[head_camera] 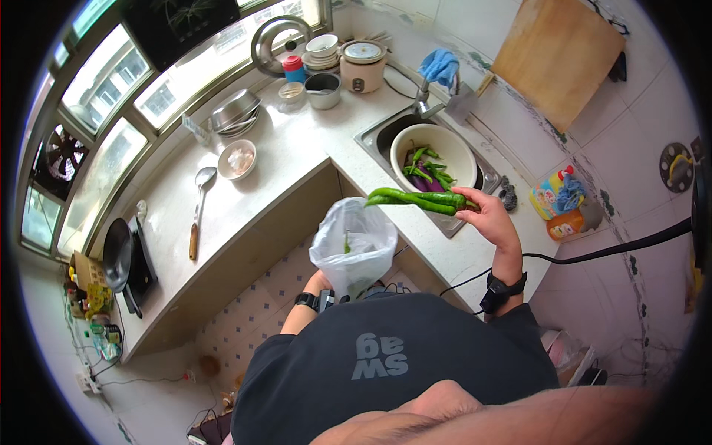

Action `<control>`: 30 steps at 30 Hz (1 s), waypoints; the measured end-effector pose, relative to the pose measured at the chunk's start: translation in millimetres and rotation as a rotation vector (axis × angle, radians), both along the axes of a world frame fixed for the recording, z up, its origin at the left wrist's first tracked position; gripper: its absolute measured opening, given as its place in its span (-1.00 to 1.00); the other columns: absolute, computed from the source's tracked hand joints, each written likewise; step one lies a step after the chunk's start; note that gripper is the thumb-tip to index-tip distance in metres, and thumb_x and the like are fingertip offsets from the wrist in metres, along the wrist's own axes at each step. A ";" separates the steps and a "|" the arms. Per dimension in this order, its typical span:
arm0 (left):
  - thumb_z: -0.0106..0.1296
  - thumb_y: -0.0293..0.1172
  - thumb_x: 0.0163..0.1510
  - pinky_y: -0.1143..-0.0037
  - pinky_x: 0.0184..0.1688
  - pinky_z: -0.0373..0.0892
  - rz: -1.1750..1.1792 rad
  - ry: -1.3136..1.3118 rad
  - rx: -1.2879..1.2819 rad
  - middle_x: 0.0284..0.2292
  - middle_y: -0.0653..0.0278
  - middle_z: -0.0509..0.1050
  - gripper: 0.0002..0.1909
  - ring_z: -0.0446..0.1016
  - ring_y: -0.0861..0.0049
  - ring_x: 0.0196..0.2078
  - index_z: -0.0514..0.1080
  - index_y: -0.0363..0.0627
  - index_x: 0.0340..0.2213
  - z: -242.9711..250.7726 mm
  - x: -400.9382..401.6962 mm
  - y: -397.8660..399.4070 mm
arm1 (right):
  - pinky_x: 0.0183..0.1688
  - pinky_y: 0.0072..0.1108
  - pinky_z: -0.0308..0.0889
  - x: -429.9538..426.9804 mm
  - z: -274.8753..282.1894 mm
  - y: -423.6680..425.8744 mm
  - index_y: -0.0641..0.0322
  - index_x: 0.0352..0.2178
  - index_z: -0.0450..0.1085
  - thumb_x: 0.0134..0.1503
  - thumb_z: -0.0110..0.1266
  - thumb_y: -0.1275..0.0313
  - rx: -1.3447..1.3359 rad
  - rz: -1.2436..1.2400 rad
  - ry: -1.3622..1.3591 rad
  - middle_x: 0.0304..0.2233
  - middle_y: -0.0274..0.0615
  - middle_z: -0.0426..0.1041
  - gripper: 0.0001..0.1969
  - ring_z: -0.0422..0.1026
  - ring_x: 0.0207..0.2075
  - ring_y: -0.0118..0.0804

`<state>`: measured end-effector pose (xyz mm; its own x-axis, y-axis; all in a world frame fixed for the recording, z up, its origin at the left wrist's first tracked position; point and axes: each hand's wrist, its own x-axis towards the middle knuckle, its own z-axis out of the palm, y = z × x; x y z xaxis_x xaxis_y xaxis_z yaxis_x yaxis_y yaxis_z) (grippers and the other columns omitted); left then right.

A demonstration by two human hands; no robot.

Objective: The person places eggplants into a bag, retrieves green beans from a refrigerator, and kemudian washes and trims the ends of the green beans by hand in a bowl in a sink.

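My right hand (489, 217) grips a few long green peppers (414, 200) by their stem ends, in the air over the counter edge beside the sink. To the left of their tips is a translucent plastic bag (334, 245) with its mouth wide, and a small green piece shows inside. My left hand (319, 282) holds the bag from its lower left side; most of its fingers are hidden by the plastic. Beyond the peppers, a large cream basin (464, 150) sits in the steel sink (384, 136). Purple eggplants (424, 182) and more green peppers (425, 153) lie in it.
An L-shaped white counter (289, 144) surrounds me. On it are a bowl (237, 159), a ladle (199, 206), a wok (118, 256), a rice cooker (362, 67) and a metal pot (323, 92). The faucet (425, 103) rises behind the basin. A black cable (612, 250) crosses at right.
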<state>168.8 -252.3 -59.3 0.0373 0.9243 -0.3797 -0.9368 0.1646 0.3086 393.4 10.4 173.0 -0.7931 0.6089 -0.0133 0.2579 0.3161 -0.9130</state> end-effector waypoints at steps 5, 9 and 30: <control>-0.04 -0.35 0.03 0.52 -0.23 0.39 0.032 0.038 0.004 -0.25 0.17 0.43 -0.64 0.44 0.52 -0.30 0.31 -0.26 -0.13 5.2 -7.1 6.3 | -0.47 -0.77 0.23 18.8 -25.2 29.9 0.31 -0.09 0.27 -0.12 0.06 0.63 -0.191 -0.152 0.118 -0.42 -0.32 0.40 -0.54 0.31 -0.49 -0.62; -0.05 -0.35 0.04 0.52 -0.23 0.39 0.050 0.070 0.001 -0.25 0.17 0.43 -0.64 0.44 0.52 -0.30 0.31 -0.25 -0.13 12.4 -9.2 13.3 | -0.63 -0.82 0.07 23.4 -41.8 40.7 0.36 -0.07 0.23 -0.11 0.07 0.61 -0.422 -0.172 0.185 -0.51 -0.38 0.32 -0.52 0.19 -0.61 -0.68; -0.08 -0.36 0.06 0.52 -0.22 0.39 -0.033 0.140 -0.005 -0.24 0.16 0.42 -0.66 0.43 0.51 -0.28 0.32 -0.25 -0.13 19.3 -4.9 29.1 | -0.08 -0.50 0.23 -12.1 -135.0 93.6 0.32 0.04 0.07 -0.14 0.16 0.35 0.279 -0.385 -0.053 -0.11 0.06 0.32 -0.31 0.33 -0.09 -0.15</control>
